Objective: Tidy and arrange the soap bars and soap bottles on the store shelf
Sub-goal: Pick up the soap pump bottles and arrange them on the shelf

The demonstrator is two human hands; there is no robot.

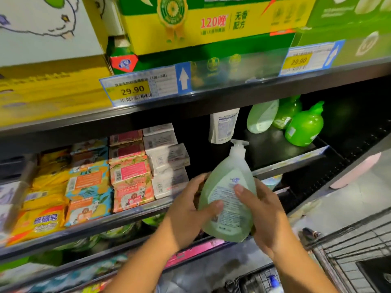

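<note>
Both hands hold a pale green pump soap bottle (229, 193) in front of the middle shelf (135, 210), its back label facing me. My left hand (188, 210) grips its left side with the thumb across the label. My right hand (264, 212) grips the right side. Stacked soap bars (129, 172) in pink, orange, yellow and white wrappers fill the shelf's left part. On the shelf's right part stand a white bottle (224, 125), a pale green bottle (262, 116) leaning, and two bright green pump bottles (304, 127).
Large yellow and green boxes (211, 22) sit on the upper shelf with price tags (133, 89) reading 29.90. A wire shopping cart (349, 250) stands at the lower right. Lower shelves hold more packaged goods. A dark bare stretch of shelf lies between the soap bars and the bottles.
</note>
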